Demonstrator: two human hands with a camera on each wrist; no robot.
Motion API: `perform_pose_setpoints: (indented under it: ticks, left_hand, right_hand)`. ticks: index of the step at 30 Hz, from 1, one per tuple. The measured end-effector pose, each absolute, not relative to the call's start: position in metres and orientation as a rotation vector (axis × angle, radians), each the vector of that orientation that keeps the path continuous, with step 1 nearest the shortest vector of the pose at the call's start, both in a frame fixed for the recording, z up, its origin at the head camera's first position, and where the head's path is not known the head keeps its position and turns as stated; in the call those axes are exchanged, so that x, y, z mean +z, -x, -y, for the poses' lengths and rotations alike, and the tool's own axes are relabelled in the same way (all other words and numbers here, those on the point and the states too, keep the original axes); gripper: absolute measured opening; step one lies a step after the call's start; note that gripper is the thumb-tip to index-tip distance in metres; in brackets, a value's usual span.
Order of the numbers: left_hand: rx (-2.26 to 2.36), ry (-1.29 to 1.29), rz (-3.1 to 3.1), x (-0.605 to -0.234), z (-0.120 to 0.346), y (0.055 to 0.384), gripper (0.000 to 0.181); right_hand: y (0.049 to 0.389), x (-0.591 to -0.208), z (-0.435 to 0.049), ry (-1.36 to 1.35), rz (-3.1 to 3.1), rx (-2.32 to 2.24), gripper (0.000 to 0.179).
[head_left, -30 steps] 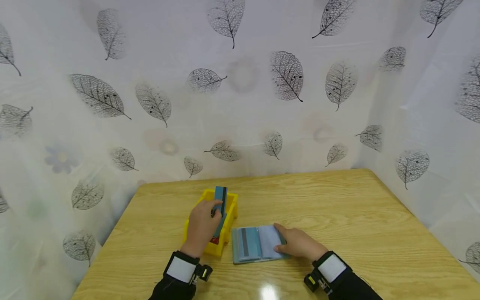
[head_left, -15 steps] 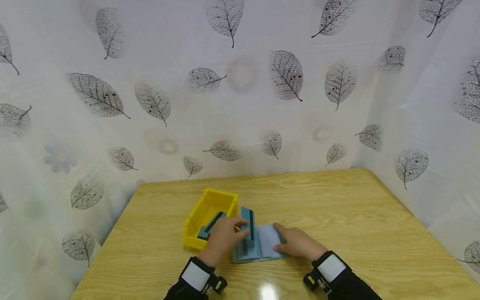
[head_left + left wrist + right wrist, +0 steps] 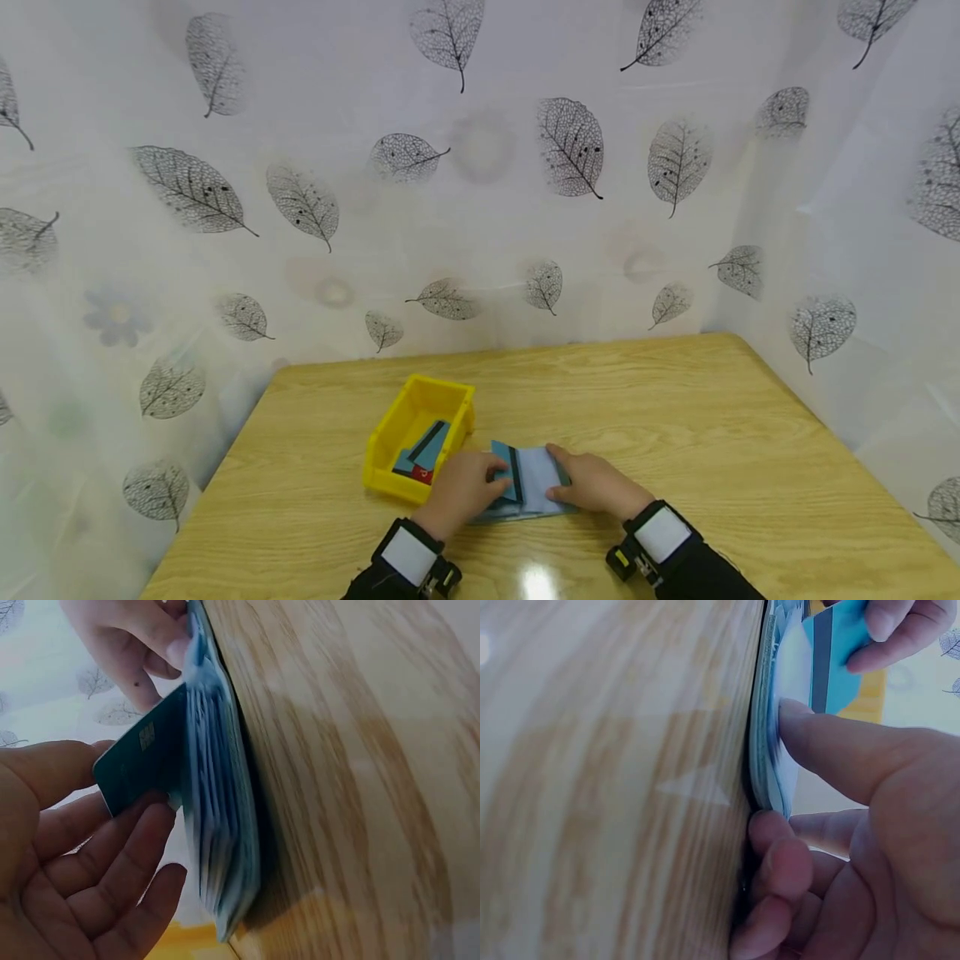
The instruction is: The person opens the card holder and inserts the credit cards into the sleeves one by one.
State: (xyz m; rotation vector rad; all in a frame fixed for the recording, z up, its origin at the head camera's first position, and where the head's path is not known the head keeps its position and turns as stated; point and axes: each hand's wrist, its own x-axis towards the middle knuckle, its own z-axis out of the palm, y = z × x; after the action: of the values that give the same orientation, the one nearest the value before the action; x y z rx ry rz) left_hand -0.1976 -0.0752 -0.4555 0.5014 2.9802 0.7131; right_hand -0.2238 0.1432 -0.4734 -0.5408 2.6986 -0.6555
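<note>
Blue card (image 3: 504, 452) at an open card holder (image 3: 538, 479)
Fingers of the left hand (image 3: 461, 490) pinch it; the right hand (image 3: 597, 486) grips the holder's right edge. Left, toward the far edge of the bench (image 3: 660, 408), stands a yellow bin (image 3: 379, 465).

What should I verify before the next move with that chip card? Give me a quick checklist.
1. Left hand pinching the chip card: ok.
2. Right hand holding the card holder: ok.
3. Card holder lying open on the table: ok.
4. Chip card's edge inserted in the card holder: cannot tell, no view shows it clearly.
5. Yellow bin emptied: not ok, other cards lie inside.
</note>
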Motion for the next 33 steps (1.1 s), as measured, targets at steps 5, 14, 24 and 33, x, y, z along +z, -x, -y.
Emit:
perform_pose_setpoints:
  ticks: [5, 14, 24, 33]
  left_hand:
    - [0.668, -0.504, -2.980, -0.461, 0.076, 0.202, 0.019]
    - [0.644, -0.544, -2.862, -0.461, 0.068, 0.205, 0.018]
    - [0.654, -0.592, -2.881, -0.463, 0.058, 0.203, 0.026]
    - [0.616, -0.446, -2.898, -0.462, 0.046, 0.203, 0.032]
  right_hand:
    - [0.224, -0.473, -0.143, 0.539, -2.698, -0.658, 0.071]
    - [0.225, -0.472, -0.145, 0.570, -2.707, -0.663, 0.071]
    - [0.224, -0.472, -0.146, 0.575, -2.698, -0.673, 0.073]
    - [0.222, -0.471, -0.148, 0.616, -2.697, -0.718, 0.079]
